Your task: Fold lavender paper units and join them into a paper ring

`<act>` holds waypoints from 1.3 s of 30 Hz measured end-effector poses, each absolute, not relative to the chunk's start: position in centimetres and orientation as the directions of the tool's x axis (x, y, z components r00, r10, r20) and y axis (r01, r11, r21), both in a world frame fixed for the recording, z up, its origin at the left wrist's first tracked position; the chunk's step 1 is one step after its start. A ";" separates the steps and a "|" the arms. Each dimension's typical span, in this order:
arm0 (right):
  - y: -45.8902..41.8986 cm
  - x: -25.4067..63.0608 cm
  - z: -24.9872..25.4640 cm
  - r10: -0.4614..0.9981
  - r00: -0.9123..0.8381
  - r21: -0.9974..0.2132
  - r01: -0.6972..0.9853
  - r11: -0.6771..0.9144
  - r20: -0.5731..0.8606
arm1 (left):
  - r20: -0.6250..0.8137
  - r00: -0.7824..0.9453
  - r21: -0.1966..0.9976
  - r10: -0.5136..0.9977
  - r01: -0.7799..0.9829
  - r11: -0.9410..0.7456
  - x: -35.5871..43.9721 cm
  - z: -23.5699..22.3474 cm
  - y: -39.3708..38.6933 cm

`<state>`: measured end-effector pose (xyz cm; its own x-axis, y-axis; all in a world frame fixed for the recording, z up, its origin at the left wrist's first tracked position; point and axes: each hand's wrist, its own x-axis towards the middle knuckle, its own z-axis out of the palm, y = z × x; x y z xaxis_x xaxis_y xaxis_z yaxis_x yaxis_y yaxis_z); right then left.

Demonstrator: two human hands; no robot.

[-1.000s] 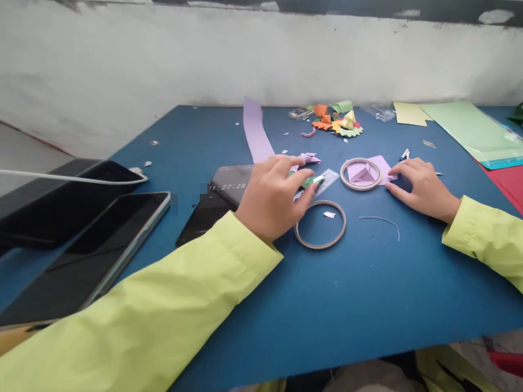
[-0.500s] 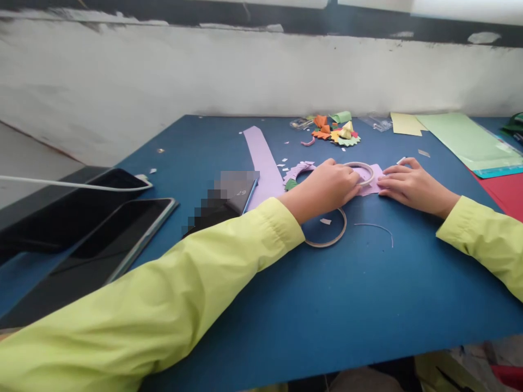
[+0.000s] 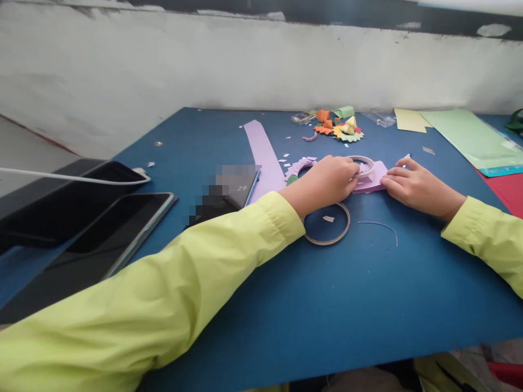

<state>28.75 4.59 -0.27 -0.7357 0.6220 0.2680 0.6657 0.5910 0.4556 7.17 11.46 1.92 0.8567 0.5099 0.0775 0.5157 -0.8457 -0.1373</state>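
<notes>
My left hand is closed around the edge of a roll of tape, tilted above a folded piece of purple paper. My right hand has its fingers closed at that paper's right edge. A small whitish bit pokes up by its index finger, too small to name. Partly behind my left wrist lies a pleated purple paper ring with a green part. Below the wrist rests a second, thin tape ring, flat on the blue table.
A long purple paper strip and a dark phone lie left of my hands. Another phone is at far left, beside a white cable. Folded paper pieces sit at the back. Green sheets lie at right.
The purple paper between my hands now shows a raised, thicker front edge. The tape roll stays in my left hand. The view has shifted slightly.
</notes>
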 end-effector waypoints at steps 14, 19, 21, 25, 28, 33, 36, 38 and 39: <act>0.1 28.2 1.4 0.402 -0.611 0.467 0.787 0.404 0.682 | 0.202 0.813 0.157 0.546 0.524 -0.837 6.8 1.9 10.9; -1.7 27.2 1.5 0.262 -0.703 0.562 0.695 0.449 0.661 | 0.262 0.715 0.520 0.648 0.461 -0.719 5.1 3.9 8.6; -2.8 26.5 1.5 0.141 -0.804 0.654 0.560 0.509 0.578 | 0.178 0.730 0.660 0.660 0.409 -0.630 4.0 4.2 6.9; -4.0 25.1 1.4 0.093 -0.856 0.682 0.467 0.563 0.509 | 0.025 0.816 0.803 0.578 0.328 -0.498 2.2 4.0 4.1; -3.8 24.3 1.5 -0.100 -0.930 0.778 0.233 0.583 0.354 | 0.014 0.852 0.811 0.524 0.296 -0.504 1.3 3.7 3.2; -4.1 23.2 1.1 0.127 -0.919 0.469 0.306 0.828 0.373 | 0.178 0.808 0.656 0.562 0.328 -0.679 0.8 2.2 2.6; -4.4 22.7 0.6 0.365 -0.864 0.070 0.412 0.909 0.346 | 0.334 0.757 0.490 0.562 0.369 -0.789 0.5 1.0 1.3; -4.3 22.7 0.3 0.455 -0.838 -0.137 0.435 0.890 0.301 | 0.467 0.751 0.319 0.467 0.349 -0.881 0.2 0.4 0.2; -4.2 22.8 0.3 0.484 -0.826 -0.202 0.441 0.874 0.290 | 0.535 0.763 0.169 0.362 0.322 -0.931 0.1 0.3 -0.2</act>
<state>22.80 -4.18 0.27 -0.8256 0.4838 0.2903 0.4412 0.8743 -0.2022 0.06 -0.23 0.28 0.7634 0.3615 0.5353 0.3225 -0.9313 0.1691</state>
